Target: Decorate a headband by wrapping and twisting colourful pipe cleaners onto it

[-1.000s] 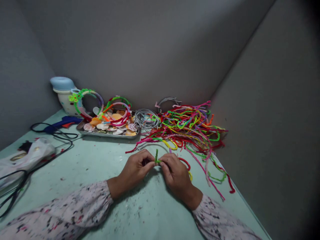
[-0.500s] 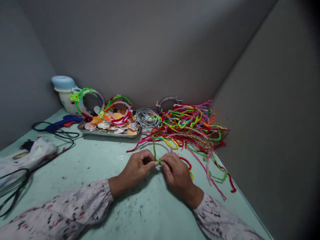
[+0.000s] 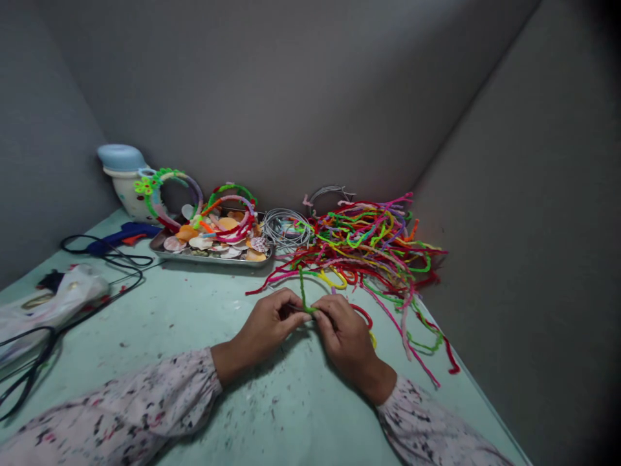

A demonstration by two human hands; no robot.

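Between my two hands is a green pipe cleaner (image 3: 303, 290), its free end standing upright above the fingertips and its lower part bent sideways. My left hand (image 3: 269, 327) is closed, thumb and forefinger pinching by the bend. My right hand (image 3: 343, 336) pinches the bent part from the other side, fingers curled. A thin dark strand shows inside the left fingers, but its kind is hard to make out. Partly behind the right hand lie a red pipe cleaner loop (image 3: 363, 315) and a bit of yellow.
A heap of coloured pipe cleaners (image 3: 373, 233) spreads at the back right. Beside it are coiled grey wire (image 3: 287, 230) and a metal tray (image 3: 213, 260) of shells and wrapped hoops. At left stand a lidded container (image 3: 129, 188), a blue glue gun (image 3: 121, 236), black cord and a plastic bag (image 3: 72, 294).
Both hands have shifted very slightly to the right with the green pipe cleaner between them. Their pinch grips look the same.
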